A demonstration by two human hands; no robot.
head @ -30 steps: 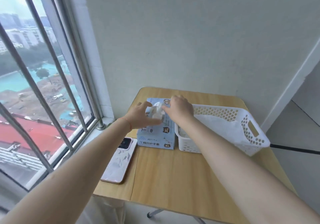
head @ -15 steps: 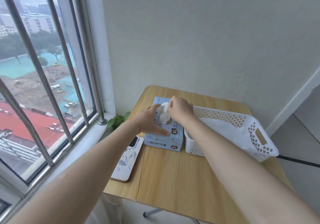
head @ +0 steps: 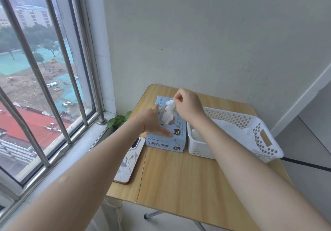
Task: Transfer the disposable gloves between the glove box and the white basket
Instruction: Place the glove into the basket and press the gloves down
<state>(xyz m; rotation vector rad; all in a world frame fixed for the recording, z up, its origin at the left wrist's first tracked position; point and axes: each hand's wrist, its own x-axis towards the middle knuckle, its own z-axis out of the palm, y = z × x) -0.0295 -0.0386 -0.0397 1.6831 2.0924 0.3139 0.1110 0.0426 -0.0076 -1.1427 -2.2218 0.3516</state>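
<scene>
In the head view, the only one, the pale blue glove box [head: 165, 137] lay at the middle of the frame on the wooden table [head: 179, 175], with the white basket [head: 250, 123] touching or nearly touching its right side. The right hand [head: 188, 105], just above the box, pinched the top of a white glove [head: 169, 111] between thumb and curled fingers; the glove rose in a crumpled plume from the box's top slot, its lower part not yet clear of it. The left hand [head: 154, 119] lay flat on the box's left top face, fingers straight, thumb reaching toward the near corner, pressing the box down and gripping nothing.

The glove looked thin, limp and very light, likely to stretch and to drag a neighbour out with it, so a pinch high on the bunched material with the box held down seemed the sound hold. More white gloves [head: 231, 128] already lay in the basket.

The basket's near rim stood a little above the box top, so the glove would have to be lifted over it. A phone [head: 129, 161] lay at the table's left edge, lower left of the box, near the left forearm. The table's near half was open room for moving.
</scene>
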